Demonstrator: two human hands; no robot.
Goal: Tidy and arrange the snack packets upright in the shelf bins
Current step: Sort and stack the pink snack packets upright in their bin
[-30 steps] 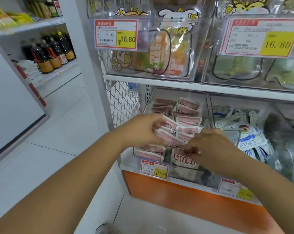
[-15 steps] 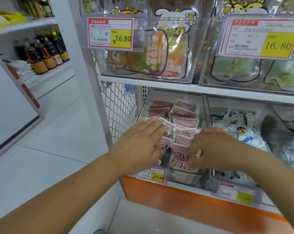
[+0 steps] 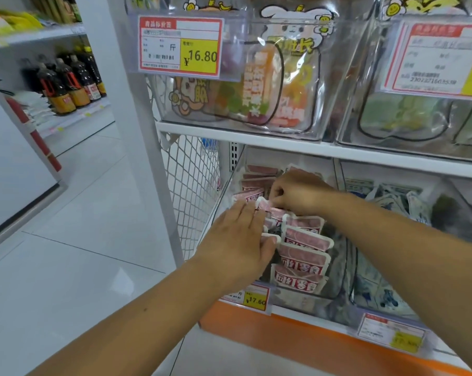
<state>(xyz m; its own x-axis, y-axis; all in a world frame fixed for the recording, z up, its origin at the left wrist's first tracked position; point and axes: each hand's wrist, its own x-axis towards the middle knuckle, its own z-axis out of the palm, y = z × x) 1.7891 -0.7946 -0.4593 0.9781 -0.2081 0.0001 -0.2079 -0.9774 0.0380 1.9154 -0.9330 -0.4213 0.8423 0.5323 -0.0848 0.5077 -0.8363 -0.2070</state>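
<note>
On the lower shelf [image 3: 297, 312], at its left end, pink snack packets [image 3: 304, 240] stand in rows inside a clear bin [image 3: 305, 302]. The left hand [image 3: 240, 240] lies flat on the near-left row, fingers straight and together. The right hand [image 3: 297, 194], farther in, pinches the top edge of one pink packet [image 3: 266, 205]. A yellow price tag [image 3: 253, 297] hangs just below the bin, and blue-white packets [image 3: 392, 204] fill the bin to its right.
</note>
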